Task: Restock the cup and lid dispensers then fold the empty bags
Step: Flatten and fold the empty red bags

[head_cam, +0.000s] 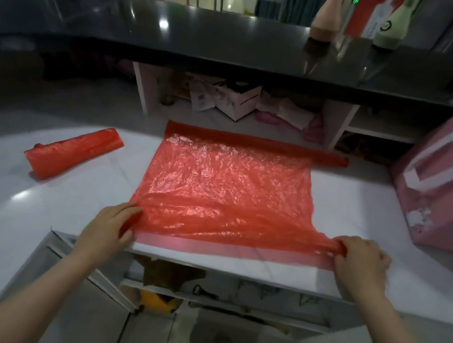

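A thin red plastic bag [226, 188] lies spread flat on the white counter [42, 204], its far edge folded into a narrow band near the back. My left hand [114, 225] pinches the bag's near left corner. My right hand [360, 261] grips the near right corner, where the plastic is bunched. The near edge is lifted slightly off the counter and stretched between both hands. A second red bag [72, 151], folded into a narrow strip, lies to the left on the same counter.
A pink box [448, 186] with white tape strips stands at the right edge of the counter. A raised black countertop [208, 36] runs across the back, with bottles [326, 14] on its right part. Open shelves with clutter sit under it and below the counter's front edge.
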Motion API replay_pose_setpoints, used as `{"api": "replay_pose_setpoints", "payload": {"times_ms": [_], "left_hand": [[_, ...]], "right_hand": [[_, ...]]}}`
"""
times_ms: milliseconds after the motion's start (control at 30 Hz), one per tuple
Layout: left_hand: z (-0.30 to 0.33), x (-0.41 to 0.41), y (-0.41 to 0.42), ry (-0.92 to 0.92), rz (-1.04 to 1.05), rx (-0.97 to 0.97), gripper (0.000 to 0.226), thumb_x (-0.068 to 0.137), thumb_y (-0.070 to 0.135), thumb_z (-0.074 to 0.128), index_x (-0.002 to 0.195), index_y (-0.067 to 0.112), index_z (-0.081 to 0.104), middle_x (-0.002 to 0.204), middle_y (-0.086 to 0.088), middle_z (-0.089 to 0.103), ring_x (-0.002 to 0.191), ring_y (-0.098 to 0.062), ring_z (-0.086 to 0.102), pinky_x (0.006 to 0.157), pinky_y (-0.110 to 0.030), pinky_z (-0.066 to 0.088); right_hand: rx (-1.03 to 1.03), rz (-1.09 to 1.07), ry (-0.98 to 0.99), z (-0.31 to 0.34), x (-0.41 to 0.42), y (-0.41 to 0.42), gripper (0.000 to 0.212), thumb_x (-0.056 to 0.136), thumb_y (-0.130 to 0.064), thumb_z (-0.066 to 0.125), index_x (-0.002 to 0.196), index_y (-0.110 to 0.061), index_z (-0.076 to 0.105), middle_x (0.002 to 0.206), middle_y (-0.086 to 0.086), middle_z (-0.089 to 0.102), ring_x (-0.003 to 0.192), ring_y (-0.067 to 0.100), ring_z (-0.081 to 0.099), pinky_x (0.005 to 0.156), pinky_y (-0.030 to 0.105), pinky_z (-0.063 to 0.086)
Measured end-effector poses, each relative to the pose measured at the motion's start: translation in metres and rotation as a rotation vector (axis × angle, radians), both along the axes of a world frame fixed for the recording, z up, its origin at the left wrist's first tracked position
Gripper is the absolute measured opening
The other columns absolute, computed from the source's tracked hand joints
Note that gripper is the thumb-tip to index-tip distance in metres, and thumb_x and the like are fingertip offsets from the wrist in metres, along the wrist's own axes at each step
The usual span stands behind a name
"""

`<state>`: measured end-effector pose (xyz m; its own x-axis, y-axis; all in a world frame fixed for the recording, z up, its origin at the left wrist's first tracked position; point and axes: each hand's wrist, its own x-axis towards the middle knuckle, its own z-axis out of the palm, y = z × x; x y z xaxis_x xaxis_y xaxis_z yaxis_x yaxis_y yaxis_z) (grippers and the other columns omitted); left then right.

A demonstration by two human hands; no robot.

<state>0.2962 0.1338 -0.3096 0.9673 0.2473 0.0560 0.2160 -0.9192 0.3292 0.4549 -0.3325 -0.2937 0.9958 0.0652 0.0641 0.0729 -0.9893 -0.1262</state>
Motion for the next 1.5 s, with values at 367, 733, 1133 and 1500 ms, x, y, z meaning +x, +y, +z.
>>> {"api": "replay_pose_setpoints", "payload": {"times_ms": [367,733,1133,1500], "left_hand": [[0.017,0.014,0.002,-0.105,0.358,-0.196,0.032,0.087,0.002,0.051,0.109,0.013,0.071,0.112,-0.010,0.069,0.100,-0.029,0.059,0.086,-0.037,0.044],[0.019,0.009,-0.013,0.003,0.223,0.039,0.045,0.086,0.006,0.060,0.130,0.017,0.058,0.140,-0.014,0.048,0.128,-0.035,0.042,0.108,-0.049,0.034],[0.001,-0.010,-0.022,0.351,-0.204,0.397,0.094,0.089,0.035,0.052,0.140,0.037,-0.028,0.160,-0.003,-0.013,0.147,-0.028,-0.004,0.118,-0.043,0.006],[0.013,-0.036,-0.015,0.040,-0.105,0.474,0.066,0.055,0.012,0.090,0.117,0.017,0.068,0.112,-0.013,0.069,0.093,-0.040,0.064,0.073,-0.055,0.045]], "right_hand": [[0.289,-0.146,0.201,0.001,0.010,-0.030,0.013,0.083,-0.020,0.063,0.091,-0.031,0.065,0.097,0.003,0.071,0.090,0.028,0.060,0.075,0.033,0.043],[0.100,-0.226,0.054,-0.004,-0.016,-0.042,0.033,0.083,-0.019,0.064,0.116,-0.020,0.061,0.116,0.010,0.058,0.106,0.032,0.050,0.083,0.039,0.043],[-0.191,0.562,-0.235,0.008,-0.083,0.057,0.109,0.062,-0.078,0.055,0.152,-0.030,0.015,0.159,0.005,0.011,0.145,0.030,0.010,0.110,0.059,-0.001],[-0.108,0.507,0.103,-0.017,-0.084,0.048,0.075,0.091,0.001,0.046,0.151,-0.035,0.019,0.159,-0.011,0.017,0.146,0.013,0.017,0.115,0.033,0.022]]}}
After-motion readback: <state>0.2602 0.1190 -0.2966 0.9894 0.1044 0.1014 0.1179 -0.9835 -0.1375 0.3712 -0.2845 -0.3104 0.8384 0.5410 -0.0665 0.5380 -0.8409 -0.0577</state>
